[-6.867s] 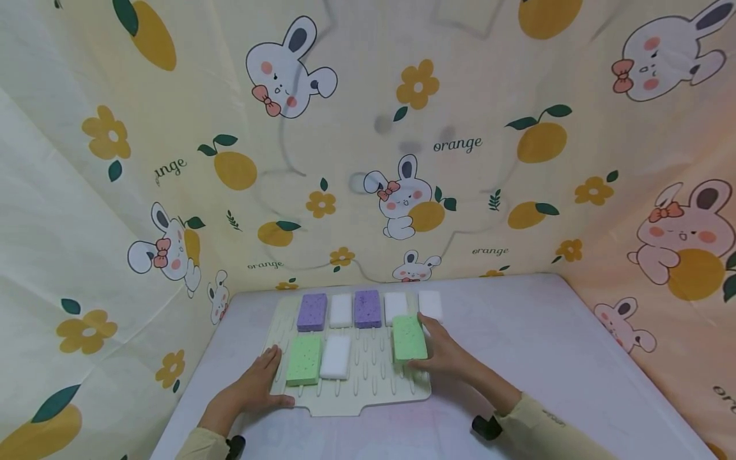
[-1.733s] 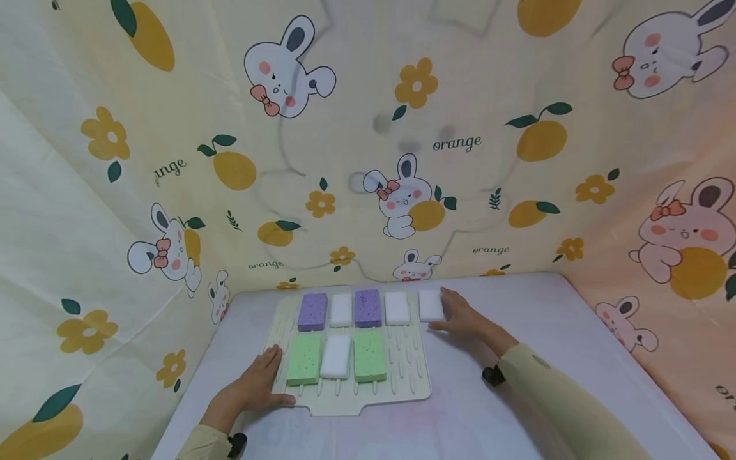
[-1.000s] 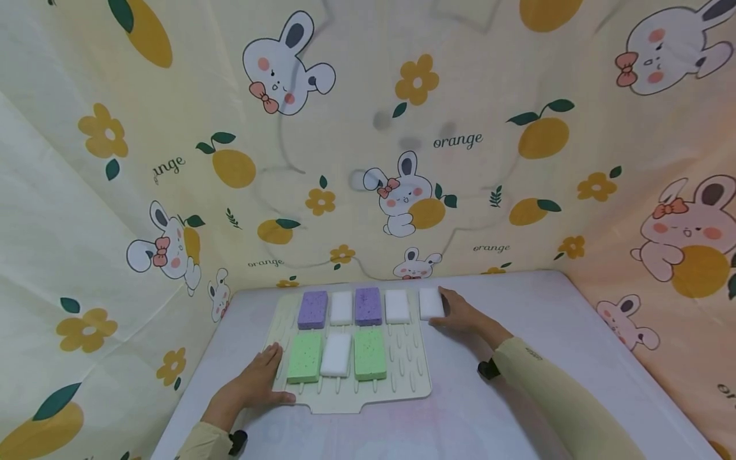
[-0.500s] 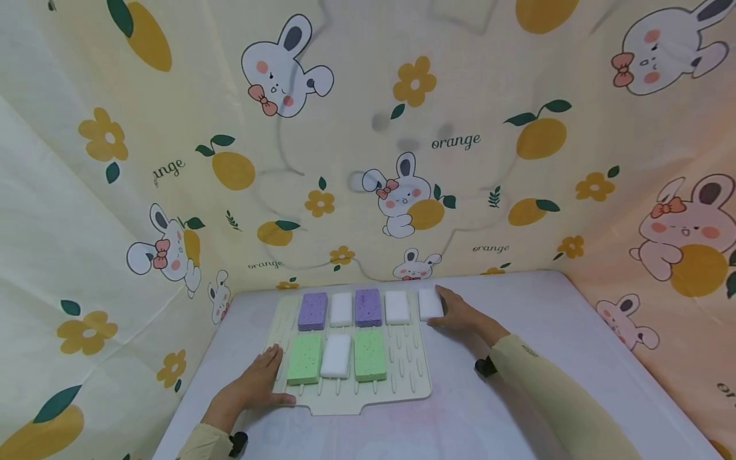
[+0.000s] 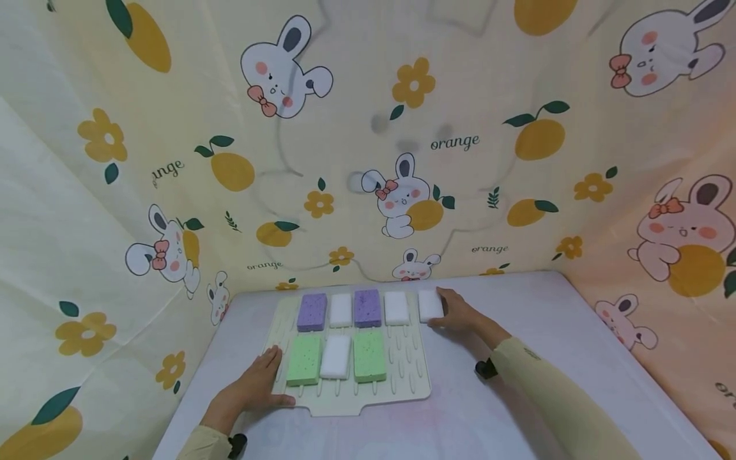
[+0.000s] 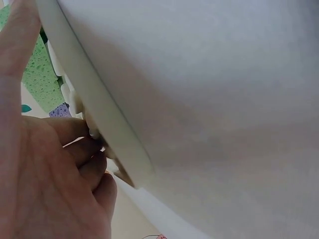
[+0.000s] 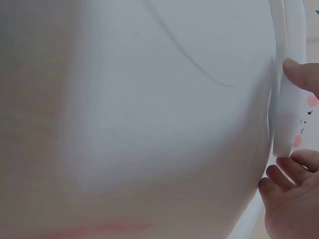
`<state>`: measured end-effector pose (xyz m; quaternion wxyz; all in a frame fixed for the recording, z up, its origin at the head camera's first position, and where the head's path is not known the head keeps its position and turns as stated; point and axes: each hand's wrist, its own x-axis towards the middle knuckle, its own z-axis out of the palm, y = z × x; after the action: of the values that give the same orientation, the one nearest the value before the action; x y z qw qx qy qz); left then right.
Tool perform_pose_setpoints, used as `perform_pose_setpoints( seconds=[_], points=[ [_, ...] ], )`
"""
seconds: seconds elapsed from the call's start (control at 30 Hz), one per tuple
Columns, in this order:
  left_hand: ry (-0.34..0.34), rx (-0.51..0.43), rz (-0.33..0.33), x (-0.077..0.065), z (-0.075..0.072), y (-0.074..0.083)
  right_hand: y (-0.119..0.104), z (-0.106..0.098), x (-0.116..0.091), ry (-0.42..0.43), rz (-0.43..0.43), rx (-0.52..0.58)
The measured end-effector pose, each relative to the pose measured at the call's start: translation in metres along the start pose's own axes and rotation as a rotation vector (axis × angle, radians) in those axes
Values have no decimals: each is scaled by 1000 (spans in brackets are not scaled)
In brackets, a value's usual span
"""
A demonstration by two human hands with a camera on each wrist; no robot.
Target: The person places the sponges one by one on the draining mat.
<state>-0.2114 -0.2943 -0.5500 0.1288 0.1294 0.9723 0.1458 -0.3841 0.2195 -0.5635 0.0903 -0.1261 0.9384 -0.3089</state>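
Observation:
A pale drying rack [image 5: 402, 383] with raised ridges lies flat on the table. My left hand [image 5: 257, 382] rests at its left front corner, fingers along the side and thumb on the front edge. In the back row sit a purple sponge [image 5: 312, 312], a white one, another purple one and another white one. The front row has a green sponge [image 5: 304, 360], a white sponge [image 5: 335, 357] and a second green sponge [image 5: 370, 356]. Right of the rack, my right hand [image 5: 457, 311] grips a white sponge [image 5: 430, 305] lying on the table, thumb and fingers at opposite ends.
The white-covered table [image 5: 517, 370] meets a cloth backdrop [image 5: 345, 128] printed with rabbits and oranges at the back and both sides. Ridges show bare at the front right of the rack. Dark straps sit on both wrists.
The green sponge held by my right hand in the oldest frame now lies in the front row. My right hand has moved to the white sponge, since holding nearly still. The left hand stays put.

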Motion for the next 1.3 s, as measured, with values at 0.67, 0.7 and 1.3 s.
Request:
perform_pose_setpoints(
  seconds=[0.67, 0.7, 1.3],
  points=[
    [-4, 9, -43, 3, -2, 6, -17, -5, -36, 38, -58, 102],
    [-6, 9, -49, 2, -2, 6, -18, -5, -39, 40, -78, 105],
    [1, -11, -29, 4, 5, -2, -43, 11, -81, 47, -107, 112]
  ],
)
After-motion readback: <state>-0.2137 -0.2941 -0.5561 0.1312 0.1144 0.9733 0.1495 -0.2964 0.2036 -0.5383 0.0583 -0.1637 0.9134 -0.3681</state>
